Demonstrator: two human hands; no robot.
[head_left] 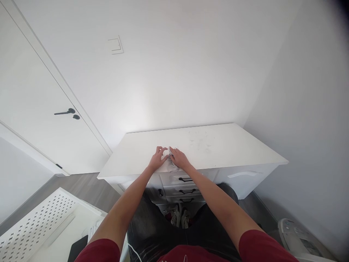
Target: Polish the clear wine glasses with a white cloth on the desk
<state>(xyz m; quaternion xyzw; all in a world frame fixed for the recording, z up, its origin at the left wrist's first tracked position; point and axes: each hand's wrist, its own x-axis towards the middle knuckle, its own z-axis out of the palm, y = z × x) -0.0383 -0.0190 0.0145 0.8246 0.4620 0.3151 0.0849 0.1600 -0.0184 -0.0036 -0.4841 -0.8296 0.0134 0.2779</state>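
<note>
My left hand [158, 158] and my right hand [179, 158] meet over the front part of a white cabinet top [234, 149]. Between and under them lies a small crumpled white cloth or tissue [171, 165]. My right hand rests on it with fingers curled around its upper end. My left hand pinches at the same piece with bent fingers. A faint patch of wet marks or smears [200, 140] shows on the top, to the right of my hands.
The cabinet has drawers with black handles [185, 179] below my hands. A white door with a black lever [67, 112] is at the left, a light switch [115, 46] on the wall. A perforated white shelf [38, 225] lies lower left, a white appliance [298, 238] lower right.
</note>
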